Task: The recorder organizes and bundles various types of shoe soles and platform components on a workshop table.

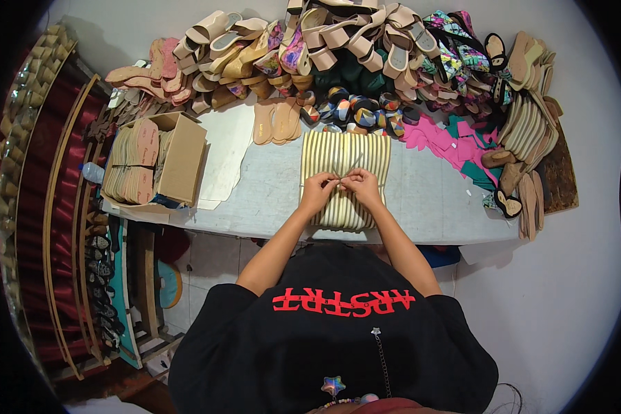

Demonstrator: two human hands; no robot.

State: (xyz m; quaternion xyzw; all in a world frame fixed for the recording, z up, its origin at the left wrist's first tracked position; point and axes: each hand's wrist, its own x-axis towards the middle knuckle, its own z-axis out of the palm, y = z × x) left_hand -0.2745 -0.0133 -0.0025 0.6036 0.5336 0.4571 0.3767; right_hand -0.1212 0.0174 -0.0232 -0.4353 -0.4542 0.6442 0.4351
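A bundle of insoles [319, 148] lies on the table in front of me, packed on edge so that their cream and dark edges make stripes. Around its middle runs a thin dark cord [357, 161], whose loose ends stick up past my fingers. My left hand [316, 192] pinches the cord at the centre of the bundle. Close beside it, my right hand [363, 186] is closed on the same cord, fingertips nearly touching the left ones. The crossing of the cord is partly hidden by my fingers.
On the left stands a cardboard box [186, 148] of bundled insoles beside white sheets [229, 155]. Heaped wedge sandals [345, 34] line the back. Pink fabric pieces [455, 148] and another striped stack [528, 127] lie right. The grey tabletop [421, 207] ends just before my body.
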